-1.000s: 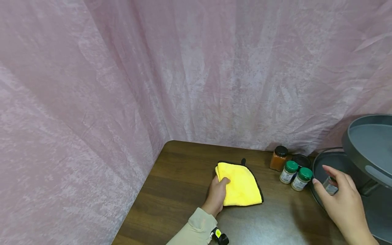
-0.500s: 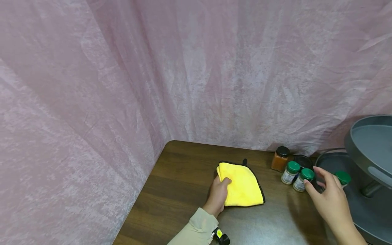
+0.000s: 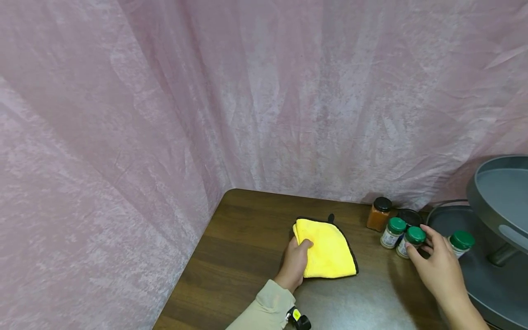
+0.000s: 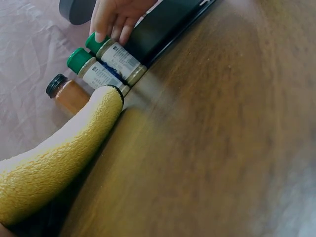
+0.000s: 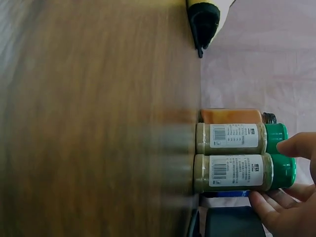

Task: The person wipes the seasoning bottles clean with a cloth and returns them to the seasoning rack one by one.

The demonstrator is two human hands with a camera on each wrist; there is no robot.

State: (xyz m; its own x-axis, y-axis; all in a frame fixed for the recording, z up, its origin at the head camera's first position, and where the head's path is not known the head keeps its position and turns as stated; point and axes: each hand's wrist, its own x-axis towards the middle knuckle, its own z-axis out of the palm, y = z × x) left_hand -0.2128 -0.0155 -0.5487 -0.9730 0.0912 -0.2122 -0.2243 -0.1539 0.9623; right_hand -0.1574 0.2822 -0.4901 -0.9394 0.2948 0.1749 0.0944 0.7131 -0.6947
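My left hand point(image 3: 294, 263) grips the folded yellow cloth point(image 3: 330, 247) with black edging, thumb on top, over the wooden table. At the right, my right hand point(image 3: 439, 266) has its thumb and fingers around the green cap of a spice jar point(image 3: 415, 236). This jar stands upright on the table beside a second green-capped spice jar point(image 3: 395, 233). In the right wrist view, the thumb lies at the caps and the other fingers are on the far side of the held spice jar point(image 5: 237, 173). The cloth point(image 4: 64, 148) fills the lower left of the left wrist view.
Behind the green-capped jars stand an orange-brown jar point(image 3: 378, 215) with a black lid and another black-lidded container point(image 3: 409, 217). A grey tiered tray point(image 3: 507, 288) stands at the right, with a green-capped jar point(image 3: 462, 240) on its lower level. A pink curtain point(image 3: 264, 101) hangs behind the table.
My right hand has moved left from the tray to the green-capped jar on the table, leaving another green-capped jar in the tray. The left hand keeps holding the cloth in place.
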